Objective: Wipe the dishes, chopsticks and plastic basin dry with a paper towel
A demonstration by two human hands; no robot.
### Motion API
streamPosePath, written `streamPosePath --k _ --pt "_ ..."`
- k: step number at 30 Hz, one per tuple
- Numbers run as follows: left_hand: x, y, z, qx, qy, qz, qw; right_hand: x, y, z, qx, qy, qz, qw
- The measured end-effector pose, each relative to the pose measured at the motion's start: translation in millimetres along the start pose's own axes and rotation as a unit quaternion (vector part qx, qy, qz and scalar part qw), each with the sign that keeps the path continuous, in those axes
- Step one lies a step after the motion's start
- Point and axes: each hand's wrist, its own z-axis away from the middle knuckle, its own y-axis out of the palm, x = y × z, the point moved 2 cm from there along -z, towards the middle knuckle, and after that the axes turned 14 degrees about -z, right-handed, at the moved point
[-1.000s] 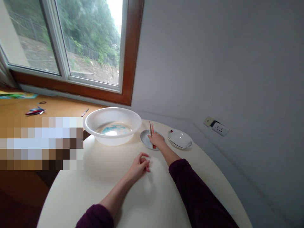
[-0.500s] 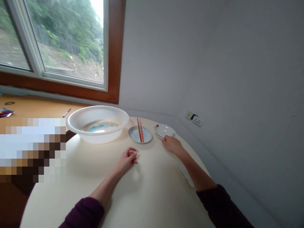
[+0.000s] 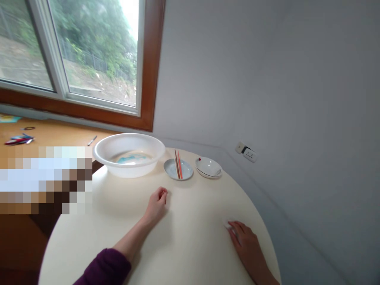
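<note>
My left hand (image 3: 157, 204) rests on the cream round table (image 3: 192, 245) with its fingers curled in and nothing visible in them. My right hand (image 3: 246, 243) lies flat near the table's right edge, fingers stretched out, by a small pale spot I cannot make out. Beyond my left hand stands a small blue-grey plate (image 3: 178, 169) with a pair of chopsticks (image 3: 178, 163) laid across it. To its right sit two stacked white dishes (image 3: 208, 167). A large white plastic basin (image 3: 130, 154) holding a little bluish water is at the far left.
A wooden window ledge (image 3: 59, 136) runs behind the table, with a pen (image 3: 92, 140) and small colourful items (image 3: 18, 139) on it. A grey wall with a socket (image 3: 246, 152) curves round the right side. A blurred patch covers the left.
My right hand left the chopsticks on the small plate, passed the white dishes, and drew back to the near right of the table. My left hand stayed put.
</note>
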Motion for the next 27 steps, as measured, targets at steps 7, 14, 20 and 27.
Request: streamPosePath --k 7,14,20,27 --pt "4 -32 0 -0.072 -0.023 -0.001 0.997 37 -20 -26 0.121 -0.026 -0.058 0.991" --pt "10 -58 -2 -0.129 -0.050 0.032 0.990 139 -93 -122 -0.238 -0.237 -0.106 0.936" --pt "12 -69 -8 -0.169 -0.068 0.032 0.983 250 -80 -210 -0.345 -0.297 -0.208 0.866" --pt "19 -86 -13 -0.199 -0.090 0.048 0.975 311 5 -271 -0.036 -0.262 -0.221 0.939"
